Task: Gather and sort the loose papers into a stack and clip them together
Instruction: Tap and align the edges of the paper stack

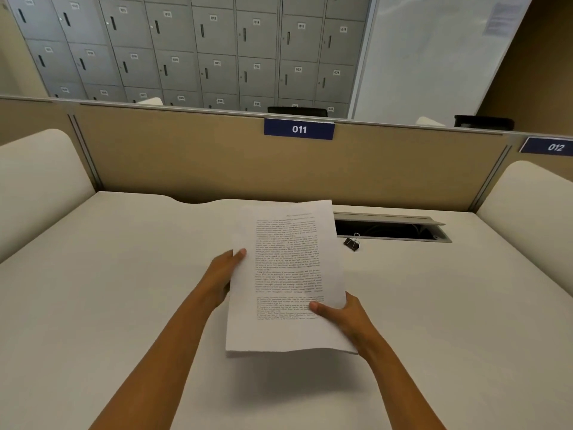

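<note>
Head view shows both hands, left [220,276] and right [342,315], gripping a white printed paper stack [286,277] above the white table's [124,290] middle. A small black binder clip [351,243] lies apart near the far edge, beside the open cable slot [390,229].

Both forearms and hands [338,315] bare, no sleeves.

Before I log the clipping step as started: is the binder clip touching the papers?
Apart. The head view shows the binder clip lying on the desk, with bare desk between it and the papers' right edge.
</note>
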A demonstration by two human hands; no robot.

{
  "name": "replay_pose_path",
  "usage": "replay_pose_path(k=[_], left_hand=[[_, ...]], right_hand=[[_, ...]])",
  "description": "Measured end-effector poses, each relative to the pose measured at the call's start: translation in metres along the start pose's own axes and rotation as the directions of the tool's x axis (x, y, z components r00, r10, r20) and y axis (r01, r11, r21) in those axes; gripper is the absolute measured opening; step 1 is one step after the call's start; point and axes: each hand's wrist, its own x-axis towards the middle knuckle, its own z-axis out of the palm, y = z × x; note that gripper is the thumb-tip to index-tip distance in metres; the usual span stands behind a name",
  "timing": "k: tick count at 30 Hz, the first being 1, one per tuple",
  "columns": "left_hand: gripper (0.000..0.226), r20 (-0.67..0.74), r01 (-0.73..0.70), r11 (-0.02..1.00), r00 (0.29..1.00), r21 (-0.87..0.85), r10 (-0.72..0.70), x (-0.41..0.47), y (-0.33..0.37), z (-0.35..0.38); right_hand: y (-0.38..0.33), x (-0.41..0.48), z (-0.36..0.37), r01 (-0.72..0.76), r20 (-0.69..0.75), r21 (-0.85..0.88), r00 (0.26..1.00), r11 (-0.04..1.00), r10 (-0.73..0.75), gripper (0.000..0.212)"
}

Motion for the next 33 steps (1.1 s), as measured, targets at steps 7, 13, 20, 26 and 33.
replay_pose_path(k=[7, 13, 20, 26, 33], left_hand=[[0.024, -0.185, -0.037, 0.998, 0.982, -0.054, 0.026, 0.024, 0.027, 0.004], [0.023, -0.257, -0.022, 1.0, 0.966, -0.018, 0.016, 0.035, 0.019, 0.008], [0.026, -0.32, 0.023, 0.999, 0.947, -0.046, -0.037, 0.047, 0.009, 0.006], [0.025, -0.34, 0.033, 0.998, 0.939, -0.06, -0.052, 0.06, 0.003, 0.003], [0.022, -0.311, 0.029, 0.995, 0.949, -0.093, -0.057, 0.076, -0.007, -0.002]], right_hand=[[0.009, 0.004, 0.006, -0.025, 0.025, 0.03, 0.999, 0.999, 0.025, 0.036], [0.02, 0.015, 0.003, -0.055, 0.021, -0.003, 0.998, 0.998, 0.055, 0.039], [0.022, 0.051, -0.022, -0.033, -0.052, -0.205, 0.998, 0.978, 0.023, 0.043], [0.006, 0.112, -0.059, 0.001, -0.302, -0.411, 0.943, 0.912, -0.137, 0.042], [-0.014, 0.183, -0.113, -0.116, -0.497, -0.635, 0.818, 0.763, -0.289, 0.041]])
